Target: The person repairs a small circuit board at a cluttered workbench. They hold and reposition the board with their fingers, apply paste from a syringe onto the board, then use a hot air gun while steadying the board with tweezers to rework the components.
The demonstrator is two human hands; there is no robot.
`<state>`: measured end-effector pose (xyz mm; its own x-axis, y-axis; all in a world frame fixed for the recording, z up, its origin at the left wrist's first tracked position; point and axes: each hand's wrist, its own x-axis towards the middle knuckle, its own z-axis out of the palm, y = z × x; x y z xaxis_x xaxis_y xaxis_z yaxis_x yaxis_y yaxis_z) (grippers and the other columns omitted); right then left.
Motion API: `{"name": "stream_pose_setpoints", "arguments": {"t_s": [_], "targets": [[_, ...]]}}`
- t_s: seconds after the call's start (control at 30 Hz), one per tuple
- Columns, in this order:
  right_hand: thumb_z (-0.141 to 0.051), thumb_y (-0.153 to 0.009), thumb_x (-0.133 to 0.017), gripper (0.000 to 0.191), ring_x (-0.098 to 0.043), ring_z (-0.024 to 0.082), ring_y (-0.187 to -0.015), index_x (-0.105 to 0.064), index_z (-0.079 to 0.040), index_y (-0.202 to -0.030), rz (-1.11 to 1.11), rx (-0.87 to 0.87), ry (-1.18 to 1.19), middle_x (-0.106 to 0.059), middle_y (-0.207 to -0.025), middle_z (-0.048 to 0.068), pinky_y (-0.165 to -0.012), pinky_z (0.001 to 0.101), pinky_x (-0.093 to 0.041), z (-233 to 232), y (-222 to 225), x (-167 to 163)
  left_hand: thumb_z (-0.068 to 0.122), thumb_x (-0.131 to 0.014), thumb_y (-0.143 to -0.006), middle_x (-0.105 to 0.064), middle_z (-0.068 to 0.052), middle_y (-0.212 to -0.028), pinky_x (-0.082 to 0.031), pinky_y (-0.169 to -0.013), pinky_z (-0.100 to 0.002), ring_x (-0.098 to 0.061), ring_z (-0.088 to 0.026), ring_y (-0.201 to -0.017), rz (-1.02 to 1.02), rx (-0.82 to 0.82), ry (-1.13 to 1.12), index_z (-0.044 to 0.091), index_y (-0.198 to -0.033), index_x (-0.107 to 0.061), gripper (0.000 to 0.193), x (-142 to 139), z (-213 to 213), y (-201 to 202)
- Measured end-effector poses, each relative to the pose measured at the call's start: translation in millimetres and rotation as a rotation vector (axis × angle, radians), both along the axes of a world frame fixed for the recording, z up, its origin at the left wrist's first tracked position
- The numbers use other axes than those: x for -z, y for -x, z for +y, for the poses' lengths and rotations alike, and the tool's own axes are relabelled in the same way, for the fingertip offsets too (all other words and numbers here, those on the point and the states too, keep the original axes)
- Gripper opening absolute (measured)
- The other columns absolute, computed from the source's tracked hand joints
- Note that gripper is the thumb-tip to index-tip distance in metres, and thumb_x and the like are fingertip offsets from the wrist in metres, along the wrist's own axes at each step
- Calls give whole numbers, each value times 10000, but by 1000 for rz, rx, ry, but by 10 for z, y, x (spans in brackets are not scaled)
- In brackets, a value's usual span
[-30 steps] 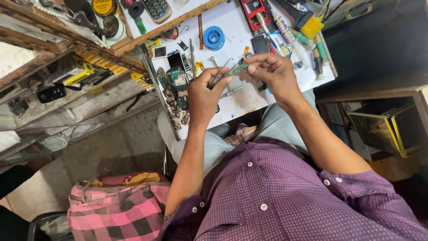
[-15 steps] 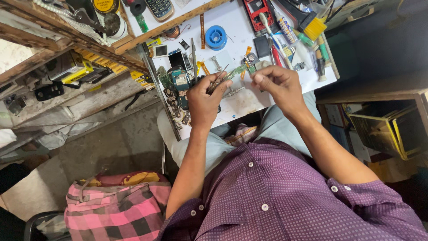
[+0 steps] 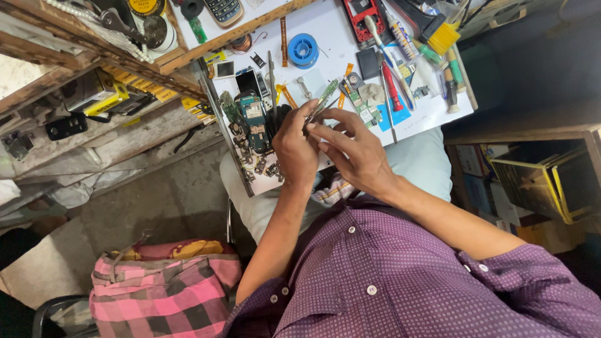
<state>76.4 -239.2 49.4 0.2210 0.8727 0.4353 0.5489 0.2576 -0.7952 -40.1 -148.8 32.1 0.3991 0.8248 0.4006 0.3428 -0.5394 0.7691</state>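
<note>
Green circuit strip (image 3: 325,95) points up-right, far end free; both hands' fingers (image 3: 311,122) pinch near end

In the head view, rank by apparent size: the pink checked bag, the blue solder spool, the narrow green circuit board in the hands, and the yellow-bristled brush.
1. Pink checked bag, by far the largest, though it sits nearer the camera.
2. Yellow-bristled brush.
3. Narrow green circuit board, pinched by left hand and right hand.
4. Blue solder spool, close to the board, so this order is unsure.
</note>
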Motion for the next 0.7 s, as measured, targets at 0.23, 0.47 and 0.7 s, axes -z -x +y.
{"name": "stream_pose_setpoints", "arguments": {"t_s": [0.23, 0.47, 0.7], "targets": [[103, -938, -643, 536, -663, 342, -1223, -593, -84, -1438, -17, -17, -10, -586, -1465, 163, -961, 363, -576, -42, -16, 54, -101, -689, -871, -738, -118, -1088, -607, -805, -331, -761, -256, -962, -36, -20, 15, 40, -1196, -694, 354, 12, -39, -60], [74, -932, -728, 444, -697, 247, -1093, -650, -32, -1356, 173, 141, -58, -701, -1317, 169, -964, 332, -566, -108, -162, 139, 21, -771, -916, -740, -86, -1037, -604, -721, -294, -761, -201, -867, -78, 12, 62, 55, -1172, -699, 268, 32, -114, -160], [96, -994, -720, 416, -708, 247, -1093, -570, 10, -1372, 924, 144, -169, -631, -1319, 159, -929, 355, -622, -95, -534, 207, 119, -816, -922, -741, -54, -950, -552, -633, -288, -698, -147, -690, -63, 2, 113, 86, -1125, -718, 228, 31, -267, -286]]}}
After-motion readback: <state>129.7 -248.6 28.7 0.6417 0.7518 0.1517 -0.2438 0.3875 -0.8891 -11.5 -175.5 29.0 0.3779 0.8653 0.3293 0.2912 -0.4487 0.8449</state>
